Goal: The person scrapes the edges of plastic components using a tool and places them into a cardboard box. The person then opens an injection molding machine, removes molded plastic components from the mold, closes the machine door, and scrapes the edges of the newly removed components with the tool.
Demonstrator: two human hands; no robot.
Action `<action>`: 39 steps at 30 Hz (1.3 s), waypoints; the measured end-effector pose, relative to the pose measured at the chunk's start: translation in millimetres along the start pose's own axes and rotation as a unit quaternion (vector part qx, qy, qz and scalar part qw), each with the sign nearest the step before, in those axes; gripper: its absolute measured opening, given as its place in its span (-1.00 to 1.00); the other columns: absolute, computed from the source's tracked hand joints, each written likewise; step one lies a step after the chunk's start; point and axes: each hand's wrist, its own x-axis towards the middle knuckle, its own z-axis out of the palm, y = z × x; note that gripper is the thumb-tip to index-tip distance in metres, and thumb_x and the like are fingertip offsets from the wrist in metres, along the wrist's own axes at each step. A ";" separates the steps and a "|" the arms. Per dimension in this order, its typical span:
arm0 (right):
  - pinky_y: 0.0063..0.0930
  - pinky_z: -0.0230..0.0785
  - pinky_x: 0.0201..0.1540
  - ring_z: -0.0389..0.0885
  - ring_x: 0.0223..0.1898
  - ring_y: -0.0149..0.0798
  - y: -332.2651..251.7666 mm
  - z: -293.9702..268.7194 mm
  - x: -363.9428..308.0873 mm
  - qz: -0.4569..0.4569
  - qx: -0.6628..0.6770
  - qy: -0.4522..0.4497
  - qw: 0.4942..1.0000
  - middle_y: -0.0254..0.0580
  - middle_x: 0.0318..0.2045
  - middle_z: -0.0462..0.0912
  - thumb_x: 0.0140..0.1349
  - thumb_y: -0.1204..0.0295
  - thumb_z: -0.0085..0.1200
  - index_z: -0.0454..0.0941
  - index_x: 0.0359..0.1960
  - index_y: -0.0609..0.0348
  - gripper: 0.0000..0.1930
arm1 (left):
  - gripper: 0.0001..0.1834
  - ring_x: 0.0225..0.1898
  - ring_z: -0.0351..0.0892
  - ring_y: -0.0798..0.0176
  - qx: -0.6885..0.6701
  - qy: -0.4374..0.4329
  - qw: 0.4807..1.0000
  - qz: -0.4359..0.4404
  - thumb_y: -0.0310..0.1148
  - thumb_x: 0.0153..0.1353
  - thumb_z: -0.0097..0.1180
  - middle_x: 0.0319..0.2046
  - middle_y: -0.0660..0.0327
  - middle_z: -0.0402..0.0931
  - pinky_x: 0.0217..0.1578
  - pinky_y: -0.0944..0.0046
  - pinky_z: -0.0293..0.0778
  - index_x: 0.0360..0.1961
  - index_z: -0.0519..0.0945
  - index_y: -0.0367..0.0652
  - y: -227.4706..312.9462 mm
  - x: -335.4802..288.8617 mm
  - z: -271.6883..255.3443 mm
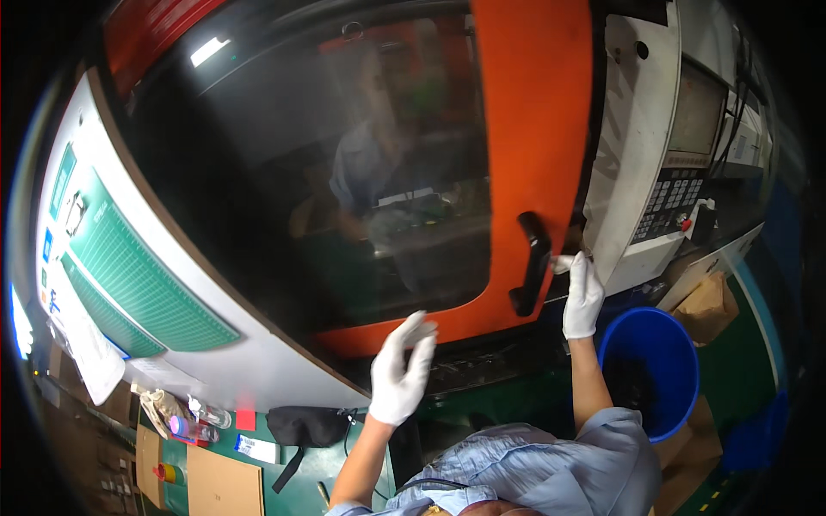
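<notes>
Workshop: a large machine fills the background, with an orange door (542, 112) around a dark window (413, 112) that shows a person's reflection.
Door handle: the black handle (538, 258) sits on the lower right of the orange door, left of the right hand.
Right hand: the white-gloved right hand (583, 301) is raised at the door's edge, just beside the handle, fingertips pointing up; I cannot tell whether it grips anything.
Left hand: the white-gloved left hand (402, 371) is in front of the door's lower edge, thumb and fingers apart in a fairly wide, unfilled curve.
Control side: a keypad (669, 203) lies below a screen (699, 107), right of the door.
Bin: a round blue bin (662, 344) stands near the right forearm, dark inside.
White panel: the panel (249, 370) at left carries green gridded sheets (142, 267).
Green bench: the bench top (297, 494) bears a black pouch (303, 426), a cardboard sheet (225, 484) and a clear bottle (209, 414).
</notes>
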 end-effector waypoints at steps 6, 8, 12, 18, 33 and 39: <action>-0.64 0.25 -0.35 0.39 -0.44 -0.60 -12.5 105.1 101.5 0.115 0.283 -0.027 0.952 -0.46 -0.43 0.63 0.56 0.20 0.00 0.72 -0.21 0.23 -0.64 | -0.49 0.05 0.66 0.27 -0.223 -0.084 0.969 -0.059 -0.45 0.27 0.38 0.04 0.05 0.66 0.08 0.28 0.55 0.22 0.52 -0.29 14.6 77.1 59.1; -0.67 0.23 -0.38 0.41 -0.42 -0.63 -9.0 149.4 142.1 0.182 0.340 -0.124 0.914 -0.47 -0.43 0.59 0.52 0.17 0.04 0.71 -0.17 0.18 -0.67 | -0.78 -0.31 0.65 0.45 -0.044 -0.027 0.975 -0.216 -0.35 0.21 0.48 -0.36 0.20 0.72 -0.27 0.38 0.50 -0.26 0.69 -0.23 35.9 91.9 61.1; -0.60 0.22 -0.51 0.35 -0.59 -0.55 35.3 264.0 216.3 0.214 0.385 -0.214 0.872 -0.44 -0.52 0.50 0.45 0.20 0.09 0.67 -0.24 0.19 -0.71 | -0.55 -0.74 0.45 0.41 -0.092 0.169 0.964 -0.184 -0.32 0.26 0.44 -0.76 0.21 0.52 -0.60 0.39 0.33 -0.69 0.48 -0.16 34.8 100.7 45.4; -0.47 0.25 -0.59 0.37 -0.65 -0.46 103.7 462.0 300.8 0.301 0.415 -0.238 0.825 -0.40 -0.53 0.53 0.39 0.22 0.21 0.65 -0.30 0.12 -0.77 | -0.61 -0.89 0.29 0.29 -0.050 0.348 0.923 -0.155 -0.53 0.37 0.16 -0.85 0.22 0.29 -0.79 0.29 0.24 -0.61 0.33 -0.09 14.9 98.6 18.1; -0.44 0.38 -0.61 0.56 -0.63 -0.33 106.8 585.5 375.9 0.337 0.554 -0.123 0.751 -0.20 -0.53 0.66 0.35 0.41 0.28 0.67 -0.32 0.24 -0.85 | -0.66 -0.91 0.20 0.29 -0.044 0.447 0.888 -0.097 -0.46 0.32 0.18 -0.86 0.22 0.26 -0.84 0.26 0.15 -0.61 0.39 -0.16 -36.4 92.0 -15.8; -0.43 0.49 -0.55 0.63 -0.60 -0.29 81.0 588.8 413.7 0.203 0.560 -0.034 0.803 -0.06 -0.45 0.73 0.37 0.46 0.22 0.68 -0.28 0.34 -0.85 | -0.67 -0.92 0.23 0.25 -0.065 0.441 0.890 -0.091 -0.47 0.28 0.21 -0.86 0.19 0.27 -0.85 0.24 0.20 -0.60 0.40 -0.20 -37.7 95.0 -11.1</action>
